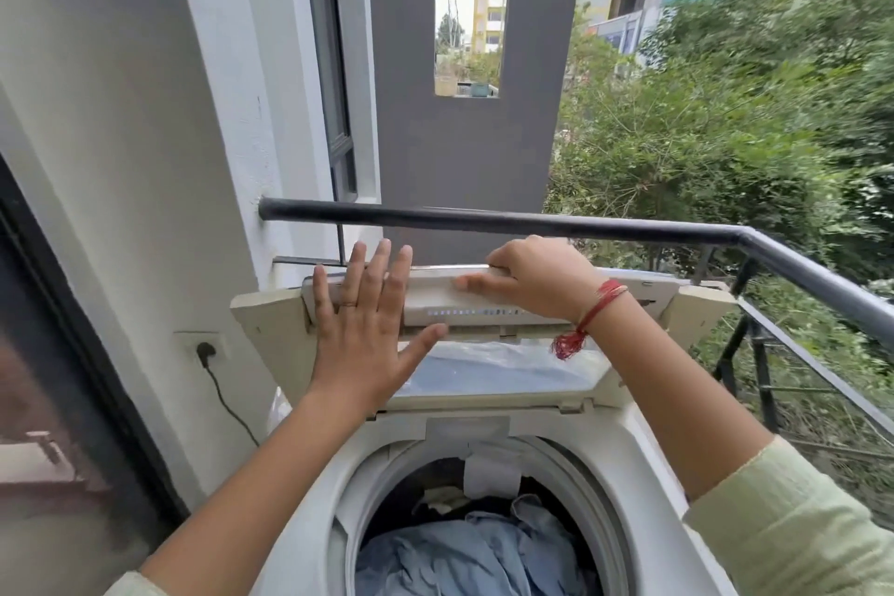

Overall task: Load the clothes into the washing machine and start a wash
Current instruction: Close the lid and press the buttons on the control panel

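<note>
Drum mouth (367, 489) open from above, blue clothes (464, 552) heaped inside. Raised lid (484, 305) closes off the back, black railing (532, 224) just behind its top edge. Wall (121, 160) close on the left, railing along the right.

- One view only: head-worn, wide-angle.
- Looks forward and down from just above the near edge of the washing machine (624, 465); its open tub sits bottom centre, cropped by the frame.
- Close range: forearms enter from the bottom corners, with the left hand (360, 334) and right hand (537, 278) on the raised lid (484, 305) mid-frame.
- Far field: balcony railing (532, 224) across the middle, trees (725, 136) right, wall (121, 111) left.
</note>
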### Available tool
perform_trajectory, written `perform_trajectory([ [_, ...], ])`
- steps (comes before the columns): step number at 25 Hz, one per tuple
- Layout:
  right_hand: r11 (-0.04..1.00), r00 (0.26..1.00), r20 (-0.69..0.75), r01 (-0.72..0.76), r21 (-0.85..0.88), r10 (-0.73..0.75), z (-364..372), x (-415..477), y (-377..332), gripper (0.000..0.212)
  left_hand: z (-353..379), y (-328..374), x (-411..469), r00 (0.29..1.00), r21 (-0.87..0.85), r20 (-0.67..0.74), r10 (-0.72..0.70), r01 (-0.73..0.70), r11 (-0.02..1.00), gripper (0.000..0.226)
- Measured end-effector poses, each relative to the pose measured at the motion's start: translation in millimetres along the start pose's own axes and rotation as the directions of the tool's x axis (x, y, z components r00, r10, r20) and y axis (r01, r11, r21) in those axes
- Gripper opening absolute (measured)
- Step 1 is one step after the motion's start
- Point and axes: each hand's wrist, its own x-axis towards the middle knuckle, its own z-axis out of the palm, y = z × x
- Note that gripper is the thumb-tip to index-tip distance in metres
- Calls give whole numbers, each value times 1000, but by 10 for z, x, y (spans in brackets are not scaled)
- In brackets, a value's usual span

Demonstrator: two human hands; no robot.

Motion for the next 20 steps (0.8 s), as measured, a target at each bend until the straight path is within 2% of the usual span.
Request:
perform_trajectory([
  [7, 998, 994, 96, 54, -37, -50, 167, -1027, -397, 62, -395, 233, -1084, 996, -24, 87, 34, -32, 999, 82],
  [13, 988, 983, 184, -23, 156, -6, 659, -1721, -560, 63, -484, 447, -1902, 969, -91, 248, 4, 19, 996, 82],
  [17, 961, 961, 277, -81, 264, 5, 1191, -2278, -709, 66, -424, 546, -2585, 893, -97, 450, 6, 42, 994, 84],
  [20, 961, 956, 292, -100, 257, 22, 1534, -2528, -786, 75, -301, 543, -2927, 814, -98, 579, 44, 16, 995, 85],
])
